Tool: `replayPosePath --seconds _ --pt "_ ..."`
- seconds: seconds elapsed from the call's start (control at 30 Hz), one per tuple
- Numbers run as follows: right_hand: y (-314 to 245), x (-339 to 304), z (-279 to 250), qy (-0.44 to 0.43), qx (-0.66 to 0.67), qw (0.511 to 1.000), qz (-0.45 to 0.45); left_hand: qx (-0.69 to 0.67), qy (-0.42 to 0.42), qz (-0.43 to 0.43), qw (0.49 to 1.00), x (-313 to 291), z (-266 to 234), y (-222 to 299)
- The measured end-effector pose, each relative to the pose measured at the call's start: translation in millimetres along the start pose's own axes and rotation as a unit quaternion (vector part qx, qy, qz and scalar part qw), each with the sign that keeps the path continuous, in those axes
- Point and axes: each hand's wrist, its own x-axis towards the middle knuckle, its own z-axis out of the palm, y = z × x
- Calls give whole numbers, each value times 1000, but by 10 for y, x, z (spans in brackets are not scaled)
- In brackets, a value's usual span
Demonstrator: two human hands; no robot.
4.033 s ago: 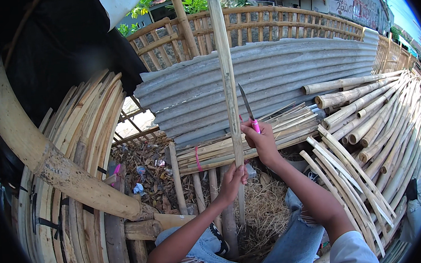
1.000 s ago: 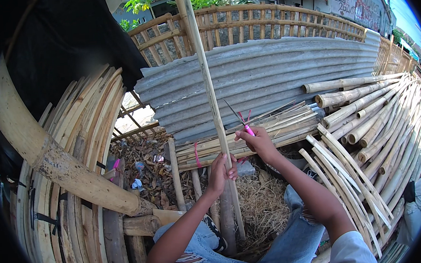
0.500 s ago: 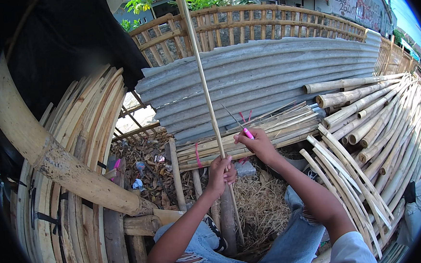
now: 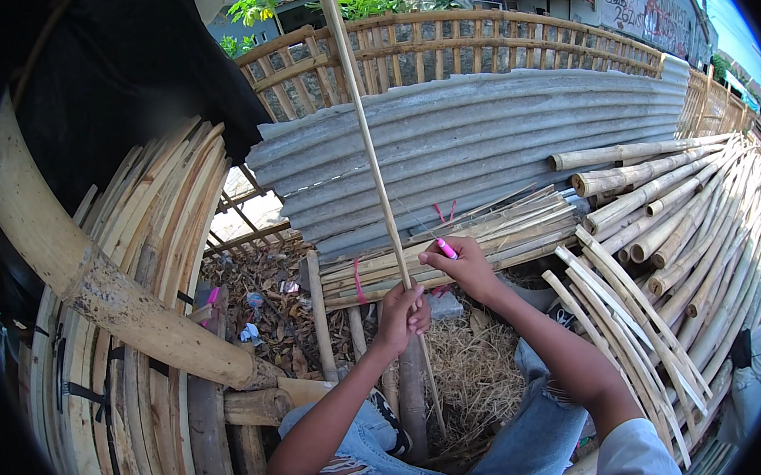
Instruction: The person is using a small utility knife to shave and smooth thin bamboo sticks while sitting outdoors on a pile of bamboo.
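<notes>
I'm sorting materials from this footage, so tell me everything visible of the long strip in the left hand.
The strip is long, narrow and pale tan, and looks like split bamboo. It stands steeply, its top leaning left and reaching the picture's upper edge. The left hand grips it below the middle of its visible length; its lower end comes down by dry straw. Whether the knife in the right hand touches it is unclear.

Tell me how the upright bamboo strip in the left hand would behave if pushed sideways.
The bamboo strip would probably flex and spring back, being long and thin. It is likely light for its length, since only the left hand grips it. Let go, it might topple, as it stands tall and narrow.
</notes>
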Motion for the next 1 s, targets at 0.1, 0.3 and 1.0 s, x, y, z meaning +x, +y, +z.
replayPosePath --seconds 0.1,0.3,1.0 --pt "-86 -39 24 17 24 999 -37 51 88 17 995 29 47 -22" --pt "-111 -26 -81 -35 -326 940 -96 170 124 84 974 65 45 4" --pt "26 16 -209 -58 -508 847 -146 413 223 170 866 87 -55 -184"
